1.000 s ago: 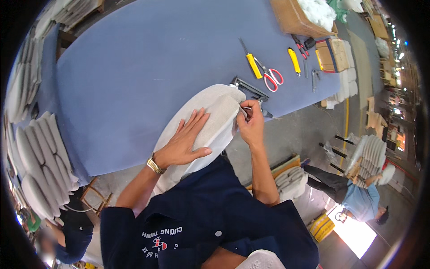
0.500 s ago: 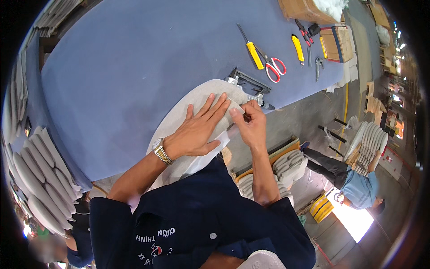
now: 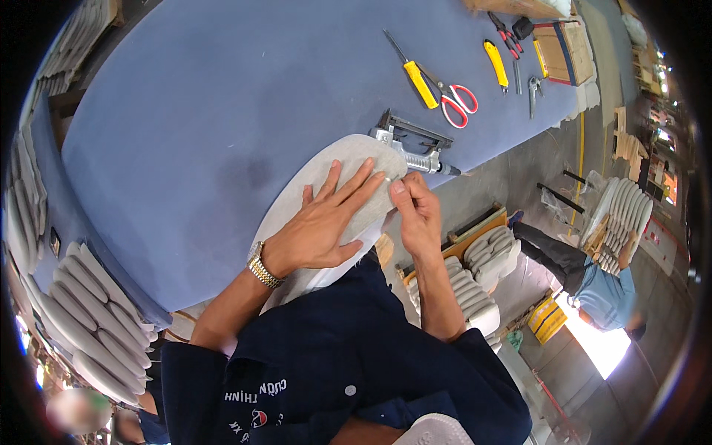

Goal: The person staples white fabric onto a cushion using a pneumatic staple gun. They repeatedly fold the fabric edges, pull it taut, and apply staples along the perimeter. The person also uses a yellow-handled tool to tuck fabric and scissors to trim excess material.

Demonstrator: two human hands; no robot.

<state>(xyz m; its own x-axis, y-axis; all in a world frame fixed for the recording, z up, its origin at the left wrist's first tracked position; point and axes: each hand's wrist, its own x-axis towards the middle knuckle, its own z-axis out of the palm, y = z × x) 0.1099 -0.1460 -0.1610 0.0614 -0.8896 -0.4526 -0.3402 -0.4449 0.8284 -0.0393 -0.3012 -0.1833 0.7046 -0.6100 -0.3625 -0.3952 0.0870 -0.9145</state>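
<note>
In the head view, the pale grey pad (image 3: 368,213) lies across the near edge of the tabletop (image 3: 222,96), its rounded end pointing away from the body and its lower part close against the dark shirt. The left hand (image 3: 315,230), with a metal watch (image 3: 263,267) at its wrist, rests flat on top; its grip is spread, pressing down and closing on nothing. The right hand (image 3: 420,219) is at the pad's right-hand edge near the rounded end, thumb and forefinger pressed together, seemingly pinching the cloth there; exactly how much is caught is too small to tell.

The step in hand looks like working the cover's edge smooth. The next move probably calls for a firm left palm while the right fingers draw the fold evenly, without puckering.

A staple gun (image 3: 419,160) lies just beyond the rounded end, close enough to crowd the right fingers. Farther off are a yellow-handled tool (image 3: 420,84), red-and-white scissors (image 3: 445,89), a yellow cutter (image 3: 495,65), red-handled pliers (image 3: 506,35) and a cardboard box (image 3: 567,52), all clear of the hands. Stacked pads (image 3: 96,319) stand at left; a co-worker (image 3: 604,293) is well apart at right.
</note>
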